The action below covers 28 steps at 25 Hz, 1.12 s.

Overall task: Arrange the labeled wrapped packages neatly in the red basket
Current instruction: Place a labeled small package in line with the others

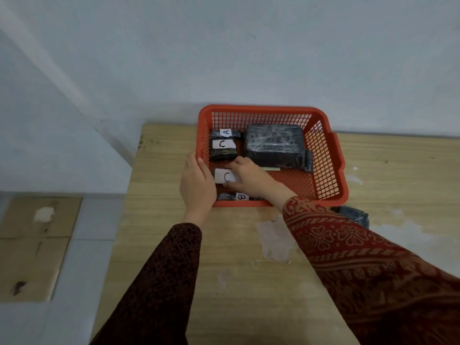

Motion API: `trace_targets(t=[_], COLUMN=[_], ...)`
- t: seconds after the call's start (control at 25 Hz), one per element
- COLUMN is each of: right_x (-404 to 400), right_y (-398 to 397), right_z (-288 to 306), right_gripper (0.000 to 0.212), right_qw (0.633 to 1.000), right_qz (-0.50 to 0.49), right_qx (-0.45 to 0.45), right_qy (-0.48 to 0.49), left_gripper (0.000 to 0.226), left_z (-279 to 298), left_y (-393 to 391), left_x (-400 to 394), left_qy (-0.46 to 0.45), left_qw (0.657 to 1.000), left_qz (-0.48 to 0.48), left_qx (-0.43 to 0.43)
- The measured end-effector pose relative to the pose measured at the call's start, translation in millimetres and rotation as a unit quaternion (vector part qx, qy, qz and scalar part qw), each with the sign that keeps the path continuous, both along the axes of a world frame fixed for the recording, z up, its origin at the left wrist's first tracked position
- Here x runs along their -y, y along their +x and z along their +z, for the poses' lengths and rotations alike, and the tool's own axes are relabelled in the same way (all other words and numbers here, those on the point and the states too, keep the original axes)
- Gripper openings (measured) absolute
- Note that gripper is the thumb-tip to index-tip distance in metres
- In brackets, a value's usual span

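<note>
While the left hand (198, 185) steadies the basket (323, 155) wall, the right hand (245, 174) pinches the C package (225, 176) at the near-left inside; film-wrapped, it looks light, stiff and slick, best gripped by its long edges

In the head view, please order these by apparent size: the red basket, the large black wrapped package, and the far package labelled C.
1. red basket, clearly the largest.
2. large black wrapped package, filling much of the basket's far right part.
3. far package labelled C, clearly smallest.
All three lie at a similar distance, so the order is fairly safe.
</note>
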State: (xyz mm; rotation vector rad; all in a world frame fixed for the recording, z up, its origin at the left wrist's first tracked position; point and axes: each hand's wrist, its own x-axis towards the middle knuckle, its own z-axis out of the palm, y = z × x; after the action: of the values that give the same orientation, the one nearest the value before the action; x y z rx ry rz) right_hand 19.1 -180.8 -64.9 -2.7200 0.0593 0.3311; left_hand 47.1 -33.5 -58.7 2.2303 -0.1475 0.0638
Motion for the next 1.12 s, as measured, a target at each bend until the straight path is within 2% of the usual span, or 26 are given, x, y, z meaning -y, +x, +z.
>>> trace_targets(t=[0.08, 0.2, 0.32, 0.44, 0.52, 0.64, 0.72, 0.8, 0.88, 0.92, 1.0, 1.12], right_x=[-4.7, -12.5, -13.6, -15.6, -19.4, -19.4, -13.2, 4.8, 35.6, 53.9, 86.5, 104.1], right_y=[1.7, 11.1, 15.5, 14.6, 15.0, 3.9, -19.0, -50.2, -75.9, -83.0, -84.0, -67.2], right_z=[-3.0, -7.0, -7.9, -6.9, -2.4, 10.9, 21.1, 30.2, 34.6, 34.4, 30.6, 20.3], right_gripper=[0.058, 0.061, 0.047, 0.043, 0.050, 0.064, 0.060, 0.045, 0.041, 0.044, 0.055, 0.066], right_qw=[0.994, 0.986, 0.976, 0.984, 0.990, 0.997, 0.998, 0.983, 0.958, 0.947, 0.937, 0.947], right_qz=[0.058, 0.046, 0.031, -0.018, -0.048, -0.038, -0.054, -0.131, -0.232, -0.279, -0.338, -0.321], right_qx=[0.010, 0.048, 0.077, 0.046, 0.021, 0.003, 0.041, 0.118, 0.163, 0.157, 0.083, -0.002], right_qy=[-0.086, -0.154, -0.202, -0.172, -0.133, -0.065, -0.004, 0.048, 0.050, 0.039, 0.020, -0.025], left_gripper=[0.032, 0.031, 0.032, 0.030, 0.030, 0.030, 0.031, 0.031, 0.031, 0.031, 0.030, 0.031], left_z=[-0.9, -0.5, 0.6, 1.7, 1.8, 2.6, 1.7, 0.6, -0.8, -0.6, 0.5, 1.5], left_y=[1.5, 0.1, 0.2, 0.8, 0.1, -0.3, 0.8, 2.4, 3.4, 3.1, 1.8, -0.3], left_x=[1.3, 0.5, -0.4, 0.3, 0.3, 0.6, -1.1, -1.2, -1.0, -0.9, -1.0, -1.0], left_qy=[0.015, 0.019, 0.017, 0.023, 0.020, 0.016, 0.008, 0.001, -0.002, -0.002, 0.000, 0.005], left_qw=[1.000, 1.000, 1.000, 1.000, 1.000, 1.000, 1.000, 1.000, 0.999, 0.999, 0.999, 1.000], left_qz=[0.012, 0.017, 0.014, 0.014, 0.016, 0.016, 0.022, 0.028, 0.029, 0.029, 0.027, 0.022], left_qx=[-0.010, -0.009, -0.011, -0.009, -0.007, -0.011, -0.014, -0.013, -0.015, -0.018, -0.022, -0.020])
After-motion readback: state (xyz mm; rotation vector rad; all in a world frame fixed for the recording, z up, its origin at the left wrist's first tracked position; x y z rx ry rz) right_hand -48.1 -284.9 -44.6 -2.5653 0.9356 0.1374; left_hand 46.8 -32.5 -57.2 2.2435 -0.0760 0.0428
